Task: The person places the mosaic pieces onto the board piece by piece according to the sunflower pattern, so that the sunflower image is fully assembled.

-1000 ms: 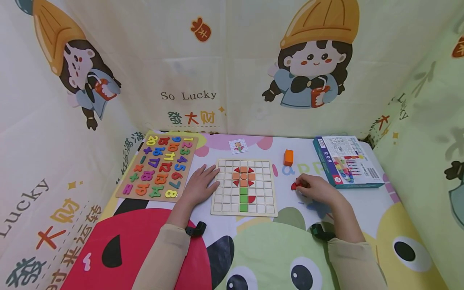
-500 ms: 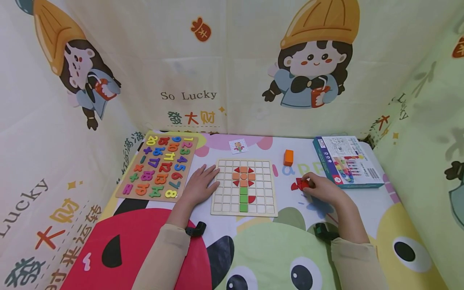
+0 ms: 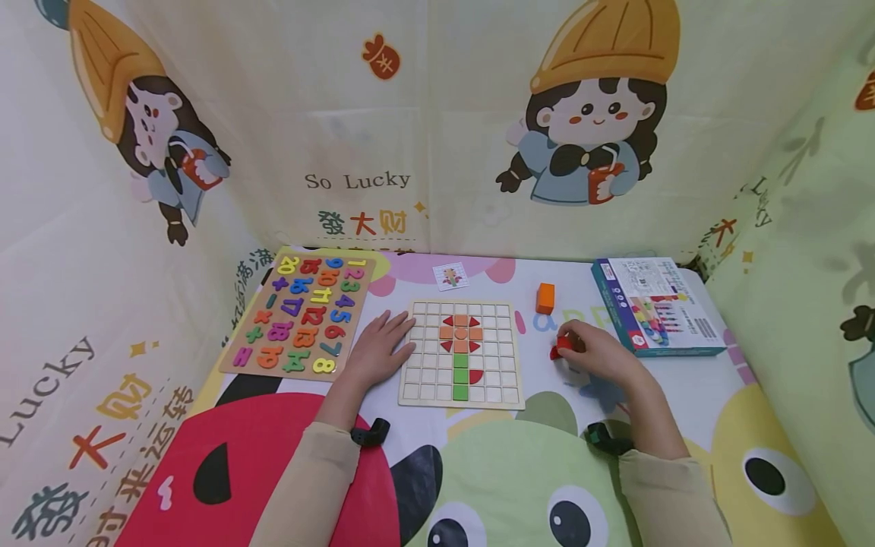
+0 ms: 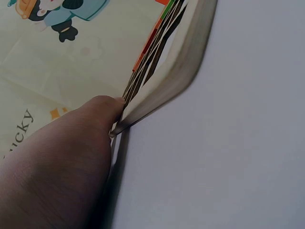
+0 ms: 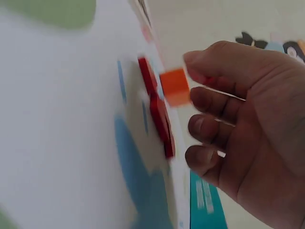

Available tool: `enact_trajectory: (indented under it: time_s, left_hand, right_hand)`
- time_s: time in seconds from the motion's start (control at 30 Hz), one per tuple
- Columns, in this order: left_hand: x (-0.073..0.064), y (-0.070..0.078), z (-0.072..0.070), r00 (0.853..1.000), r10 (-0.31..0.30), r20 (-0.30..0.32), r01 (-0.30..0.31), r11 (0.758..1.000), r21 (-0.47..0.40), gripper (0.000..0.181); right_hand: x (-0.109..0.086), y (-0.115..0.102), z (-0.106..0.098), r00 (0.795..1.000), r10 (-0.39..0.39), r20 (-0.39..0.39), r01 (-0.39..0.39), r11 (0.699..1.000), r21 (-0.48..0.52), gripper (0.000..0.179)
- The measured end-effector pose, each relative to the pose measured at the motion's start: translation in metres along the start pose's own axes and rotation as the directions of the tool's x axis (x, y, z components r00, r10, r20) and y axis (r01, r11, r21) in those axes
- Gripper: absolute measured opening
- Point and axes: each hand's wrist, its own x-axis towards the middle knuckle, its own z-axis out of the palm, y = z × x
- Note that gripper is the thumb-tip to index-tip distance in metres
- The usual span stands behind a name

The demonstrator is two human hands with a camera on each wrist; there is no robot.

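Observation:
In the head view, a wooden grid board [image 3: 406, 392] bears a flower of orange squares, red triangles, a green stem and one red quarter-round tile [image 3: 475, 377]. My left hand [image 3: 374, 351] lies at its left edge with fingers stretched out, and in the left wrist view the thumb [image 4: 102, 112] touches the board's side. To the right of the board, my right hand [image 3: 601, 353] is low over loose red tiles [image 5: 161, 117]. Between its thumb and forefinger it pinches a small red tile [image 5: 207, 79], mostly hidden by the fingers.
An orange block [image 3: 544, 298] stands behind the right hand. A blue-and-white box [image 3: 663, 304] lies at the back right. A picture card [image 3: 450, 276] sits behind the board. On the left lies a number puzzle board [image 3: 294, 315] with coloured digits.
My right hand has moved right off the red tiles, uncovering several, then back left over them. The left hand and the grid board have stayed in place.

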Motion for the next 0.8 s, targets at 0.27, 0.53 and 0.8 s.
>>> enact_trajectory:
  time_s: [0.27, 0.53, 0.8]
  left_hand:
    - [0.002, -0.002, 0.003, 1.0, -0.008, 0.004, 0.008, 1.0, 0.01, 0.063]
    - [0.0, 0.0, -0.001, 1.0, 0.0, -0.005, 0.0, 1.0, -0.005, 0.062]
    - [0.0, 0.0, -0.001, 1.0, 0.001, -0.003, -0.001, 1.0, -0.001, 0.063]
  right_hand:
    - [0.012, -0.032, 0.018, 0.984, -0.17, -0.055, 0.172, 0.985, 0.029, 0.032]
    - [0.024, -0.065, 0.04, 0.978, -0.206, 0.004, 0.206, 0.976, 0.074, 0.029]
    - [0.035, -0.091, 0.057, 0.97, -0.242, 0.032, 0.239, 0.969, 0.068, 0.029]
